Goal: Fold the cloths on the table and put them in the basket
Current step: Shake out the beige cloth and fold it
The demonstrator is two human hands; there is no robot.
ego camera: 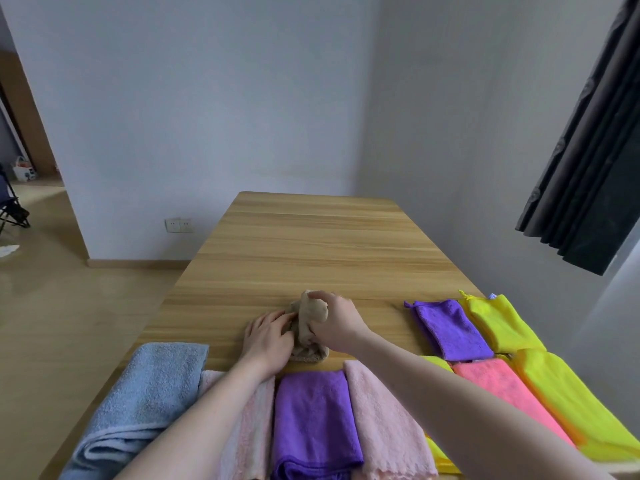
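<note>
Two hands work one small tan cloth [309, 327] at table centre. Right hand [337, 322] has fingers curled shut on the cloth's far end, pinching it and lifting it into a bunched peak. Left hand [268, 336] lies fairly flat, fingers together, pressing the cloth's left side down; cannot tell if it actually pinches fabric. Cloth's long axis runs roughly away from the person, near end on the wood, far end raised. It sits between the two hands, touching both. Judgement: mid-fold, right hand likely brings the raised end toward the near end while left anchors.

Outward: wooden table [311, 237], bare and light-grained across the far half. Near edge holds a row of cloths: blue towel [145, 386] far left, pale pink cloth [254, 427] partly under the left forearm, purple cloth [313, 420], another pink cloth [384, 420]. To the right: small purple cloth [450, 329], yellow cloth [495, 318] beside it, coral pink cloth [502, 386], large yellow cloth [581, 410]. These lie flat or loosely folded, well apart from the tan one.

No basket in view, so placement side cannot be told.

Room: plain white walls, dark curtain [588, 150] upper right, wall socket [178, 225] left of table, pale floor, doorway at far left.
</note>
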